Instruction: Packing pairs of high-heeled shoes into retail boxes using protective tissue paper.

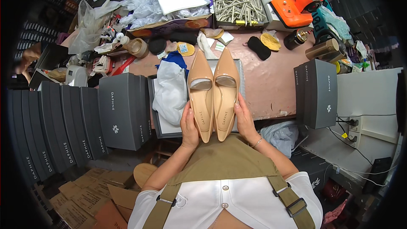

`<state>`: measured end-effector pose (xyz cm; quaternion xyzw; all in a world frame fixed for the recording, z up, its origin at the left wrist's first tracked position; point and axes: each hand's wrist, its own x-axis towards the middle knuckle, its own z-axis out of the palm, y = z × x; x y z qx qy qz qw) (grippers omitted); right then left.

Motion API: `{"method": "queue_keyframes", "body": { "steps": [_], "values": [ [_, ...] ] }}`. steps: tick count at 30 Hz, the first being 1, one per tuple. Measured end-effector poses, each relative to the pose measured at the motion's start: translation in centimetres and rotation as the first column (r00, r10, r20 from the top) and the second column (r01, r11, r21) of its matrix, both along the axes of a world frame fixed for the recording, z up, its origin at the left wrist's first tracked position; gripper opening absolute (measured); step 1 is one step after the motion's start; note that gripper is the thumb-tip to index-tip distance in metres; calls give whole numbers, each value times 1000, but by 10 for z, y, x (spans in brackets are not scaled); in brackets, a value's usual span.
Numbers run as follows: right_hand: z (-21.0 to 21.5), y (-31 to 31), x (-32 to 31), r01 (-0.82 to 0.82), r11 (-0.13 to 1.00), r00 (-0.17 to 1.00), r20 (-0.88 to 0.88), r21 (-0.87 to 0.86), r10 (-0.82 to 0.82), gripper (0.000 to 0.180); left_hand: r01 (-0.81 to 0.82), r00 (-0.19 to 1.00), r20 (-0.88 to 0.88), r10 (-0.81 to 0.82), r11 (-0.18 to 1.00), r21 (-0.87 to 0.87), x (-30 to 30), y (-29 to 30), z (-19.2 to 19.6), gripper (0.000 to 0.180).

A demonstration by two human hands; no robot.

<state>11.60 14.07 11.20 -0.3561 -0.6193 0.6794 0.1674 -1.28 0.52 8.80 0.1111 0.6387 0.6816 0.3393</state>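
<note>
A pair of beige, pointed-toe shoes is held side by side in front of me, toes pointing away. My left hand [189, 126] grips the outer side of the left shoe [201, 101] near its heel. Around the outer side of the right shoe [225, 101], my right hand [246, 121] is closed in the same way. Pale stuffing shows in both toe openings. Beneath and behind the shoes lies an open grey shoebox [163, 132], with crumpled white tissue paper [169, 87] in its left part.
Closed dark grey shoeboxes [123, 114] stand in a row at left; more boxes [319, 93] stand at right. Across the pink table [271, 89] are a box of pale sticks [237, 2], an orange device [296, 6], dark cloth pads [258, 48] and a spray can [295, 39].
</note>
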Motion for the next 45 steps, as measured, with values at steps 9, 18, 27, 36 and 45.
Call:
{"method": "queue_keyframes", "body": {
  "steps": [9, 18, 27, 36, 45],
  "values": [
    [-17, 21, 9, -137, 977, 986, -117, -163, 119, 57, 178, 983, 37, -182, 980, 89, -27, -22, 2, 49],
    [41, 46, 3, -417, 908, 900, -115, 43, 420, 63, 391, 608, -591, -530, 848, -359, -64, -27, 71, 61],
    [79, 59, -13, -436, 857, 853, -178, 273, 491, 43, 532, 829, -274, -488, 838, 117, -81, -9, 98, 49],
    [45, 42, -18, -401, 883, 883, -358, -243, 303, 54, 309, 942, 60, -329, 925, 220, -62, -8, 60, 41],
    [38, 50, -29, -356, 740, 921, -347, -571, 176, 41, 252, 881, 324, -344, 922, 293, -72, 8, 65, 36]
  ]
}}
